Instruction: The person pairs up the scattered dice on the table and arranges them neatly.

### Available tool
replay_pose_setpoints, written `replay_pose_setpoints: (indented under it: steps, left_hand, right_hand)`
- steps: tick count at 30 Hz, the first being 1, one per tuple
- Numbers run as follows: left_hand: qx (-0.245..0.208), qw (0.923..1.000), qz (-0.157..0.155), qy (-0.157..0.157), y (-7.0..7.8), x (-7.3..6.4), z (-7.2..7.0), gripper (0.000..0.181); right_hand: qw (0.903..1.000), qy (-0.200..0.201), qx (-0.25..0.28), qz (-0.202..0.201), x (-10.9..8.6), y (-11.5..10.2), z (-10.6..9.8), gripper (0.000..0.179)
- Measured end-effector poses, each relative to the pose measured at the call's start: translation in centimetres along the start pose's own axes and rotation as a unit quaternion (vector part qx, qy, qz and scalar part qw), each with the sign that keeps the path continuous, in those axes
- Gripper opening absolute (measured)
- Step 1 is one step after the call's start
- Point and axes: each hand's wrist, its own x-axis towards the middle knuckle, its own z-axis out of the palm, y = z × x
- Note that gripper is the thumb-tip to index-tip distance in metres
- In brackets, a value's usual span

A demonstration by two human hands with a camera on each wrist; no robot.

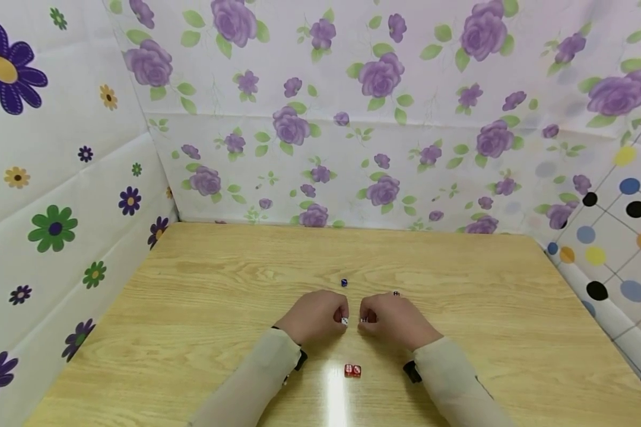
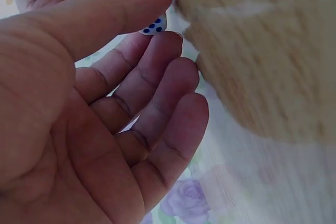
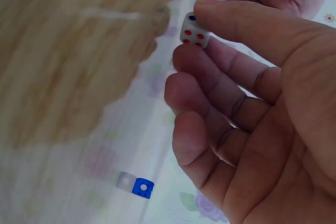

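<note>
My left hand (image 1: 317, 314) pinches a white die (image 1: 344, 321) between thumb and fingertips; in the left wrist view blue pips show on that die (image 2: 156, 25). Facing it across a narrow gap, my right hand (image 1: 397, 320) pinches a second white die (image 1: 364, 320). Red pips and a blue one are visible on this die (image 3: 191, 31) in the right wrist view. Both hands are low over the wooden table, their other fingers curved. Two red dice (image 1: 352, 370) lie side by side on the near side, between the forearms.
A blue die (image 1: 344, 283) lies on the table (image 1: 235, 255) beyond the left hand. Just behind the right hand's knuckles is a dark die (image 1: 396, 293) with white pips, partly covered. Patterned cloth walls (image 1: 310, 166) border the table at the back and both sides.
</note>
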Motion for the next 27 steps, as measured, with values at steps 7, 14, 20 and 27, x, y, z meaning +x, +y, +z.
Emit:
replay_pose_setpoints:
  steps: [7, 14, 20, 27]
  left_hand:
    - [0.002, 1.0000, 0.004, -0.002, 0.34, -0.06, -0.07, 0.005]
    - [-0.001, 1.0000, 0.002, -0.008, 0.50, 0.07, 0.04, 0.006]
    - [-0.001, 0.9999, 0.009, -0.010, 0.43, 0.12, 0.28, 0.006]
    - [-0.009, 0.9999, 0.006, -0.012, 0.02, -0.33, -0.03, 0.010]
  right_hand:
    - [0.9999, 0.006, 0.004, -0.013, -0.11, -0.07, 0.05, 0.013]
    - [0.9998, -0.008, 0.012, -0.016, -0.14, 0.03, 0.12, 0.014]
    - [0.9995, -0.021, 0.012, -0.018, -0.20, 0.12, -0.01, 0.011]
    - [0.9993, -0.026, 0.018, -0.019, -0.31, 0.23, -0.41, 0.008]
